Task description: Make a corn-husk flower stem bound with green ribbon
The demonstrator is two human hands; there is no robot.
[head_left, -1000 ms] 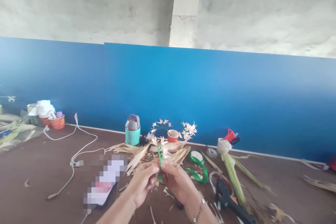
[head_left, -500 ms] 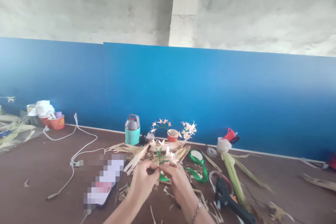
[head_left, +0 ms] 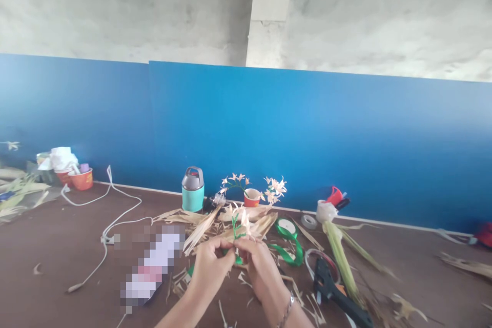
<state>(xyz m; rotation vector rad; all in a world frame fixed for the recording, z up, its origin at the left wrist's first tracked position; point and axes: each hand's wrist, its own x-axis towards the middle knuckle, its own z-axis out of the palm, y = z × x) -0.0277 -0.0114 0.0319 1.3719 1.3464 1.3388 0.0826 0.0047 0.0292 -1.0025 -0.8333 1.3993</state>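
Far left edge of the brown table (head_left: 57, 246): pale husk strips (head_left: 15, 192), then two orange cups (head_left: 75, 178) stuffed with white tissue near the back edge. White cable (head_left: 115, 223) snakes forward from the back edge toward the front. Teal flask (head_left: 192, 189) with grey lid stands at the back edge, centre-left. Centre front: left hand (head_left: 209, 269) and right hand (head_left: 261, 269) meet, fingers of both pinched closed on one flower sprig (head_left: 237, 225), a thin green-wrapped stem with small cream, pointed, papery petals, held upright above the table among a heap of dry husks (head_left: 215, 223). Exact contact of the fingertips on the stem is too small to read. Judgement: the step looks like binding the stem; to do it well, keep the left pinch fixed as anchor just below the blooms, let the right turn the wrap under light steady tension, overlap each turn, keep the brittle petals clear of the fingers. Behind, a red cup (head_left: 252, 198) holds finished sprigs of the same make. Right of the hands: glossy green ribbon (head_left: 288, 246) trailing from its spool, a tape roll (head_left: 308, 222), a black glue gun (head_left: 334, 294) lying at the front edge, long green leaves (head_left: 340, 259), fibrous and ribbed, a white cup (head_left: 326, 211) with a red tool behind it. Table matte, littered with husk slivers
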